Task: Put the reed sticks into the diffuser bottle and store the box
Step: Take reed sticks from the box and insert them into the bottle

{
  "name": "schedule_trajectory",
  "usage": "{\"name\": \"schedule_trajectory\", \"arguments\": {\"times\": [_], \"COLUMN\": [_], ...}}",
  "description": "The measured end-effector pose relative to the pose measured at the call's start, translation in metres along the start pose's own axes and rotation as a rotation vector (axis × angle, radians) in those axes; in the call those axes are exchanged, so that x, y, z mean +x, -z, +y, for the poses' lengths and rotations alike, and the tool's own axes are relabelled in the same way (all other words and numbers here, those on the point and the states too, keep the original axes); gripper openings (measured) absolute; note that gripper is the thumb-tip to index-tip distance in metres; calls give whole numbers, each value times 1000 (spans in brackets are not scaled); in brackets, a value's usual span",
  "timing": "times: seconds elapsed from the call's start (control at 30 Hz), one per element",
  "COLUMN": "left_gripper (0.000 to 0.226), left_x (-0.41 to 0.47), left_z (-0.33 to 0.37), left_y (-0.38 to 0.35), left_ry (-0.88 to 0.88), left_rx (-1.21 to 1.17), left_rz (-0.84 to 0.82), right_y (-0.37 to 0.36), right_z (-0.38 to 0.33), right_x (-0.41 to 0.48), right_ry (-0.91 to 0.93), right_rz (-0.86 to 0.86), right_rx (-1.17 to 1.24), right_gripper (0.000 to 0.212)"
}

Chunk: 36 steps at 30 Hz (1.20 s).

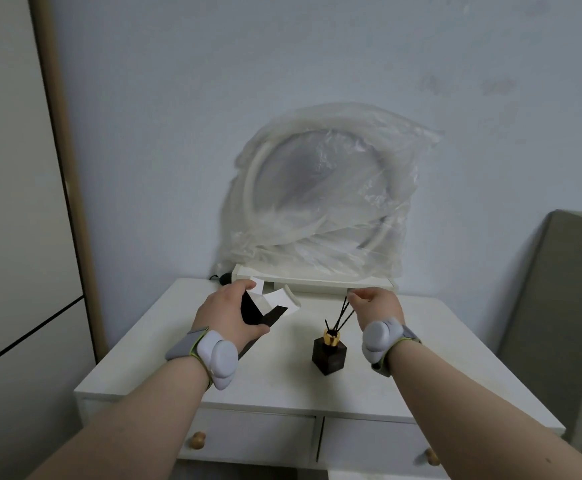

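- The diffuser bottle (329, 355) stands upright on the white dresser (282, 382), nearer the right hand (374, 303) than the left.
- That right hand is pinched shut on the upper ends of the reed sticks (341, 315); their long axis slants down and to the left, the lower ends already in the bottle's gold neck.
- The left hand (229, 315) is closed around the open box (265, 308), flaps splayed, held above the dresser well left of the bottle.
- Judging by this, the reeds need only lowering along their slant.
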State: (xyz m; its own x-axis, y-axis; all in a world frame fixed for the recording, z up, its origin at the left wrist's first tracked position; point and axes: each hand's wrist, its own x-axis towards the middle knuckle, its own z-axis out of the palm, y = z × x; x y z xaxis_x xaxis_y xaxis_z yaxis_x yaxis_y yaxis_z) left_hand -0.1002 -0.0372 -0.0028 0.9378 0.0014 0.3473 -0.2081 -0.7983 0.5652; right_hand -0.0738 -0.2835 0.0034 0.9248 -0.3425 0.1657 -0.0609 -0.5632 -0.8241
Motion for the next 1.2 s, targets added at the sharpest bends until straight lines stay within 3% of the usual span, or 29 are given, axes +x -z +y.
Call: {"name": "schedule_trajectory", "arguments": {"times": [0.23,0.37,0.43,0.53,0.73,0.9,1.1,1.2], "left_gripper": [75,76,76,74,71,71,87,88], "left_x": [-4,-4,-4,-5,-12,-22,-35,-40], "left_z": [-3,-4,-3,2,19,31,42,46], "left_y": [2,1,1,2,4,3,3,2], "left_ry": [7,18,22,21,7,-33,-42,-49], "left_rx": [-9,-22,-48,-145,-384,-482,-572,-574], "left_rz": [-12,-16,-7,31,95,115,92,93], "right_y": [-16,-18,-21,-27,-45,-55,-49,-46], "right_z": [-2,-10,-19,-32,-38,-34,-37,-36], "right_x": [-4,-10,-17,-37,-73,-78,-90,-97], "right_ry": [145,160,234,257,57,-157,-140,-142], "right_rz": [-11,-7,55,99,-64,-204,-297,-311], "right_rx": [-419,-446,-296,173,684,870,1091,1104], "right_gripper": [32,49,50,46,61,62,23,24]}}
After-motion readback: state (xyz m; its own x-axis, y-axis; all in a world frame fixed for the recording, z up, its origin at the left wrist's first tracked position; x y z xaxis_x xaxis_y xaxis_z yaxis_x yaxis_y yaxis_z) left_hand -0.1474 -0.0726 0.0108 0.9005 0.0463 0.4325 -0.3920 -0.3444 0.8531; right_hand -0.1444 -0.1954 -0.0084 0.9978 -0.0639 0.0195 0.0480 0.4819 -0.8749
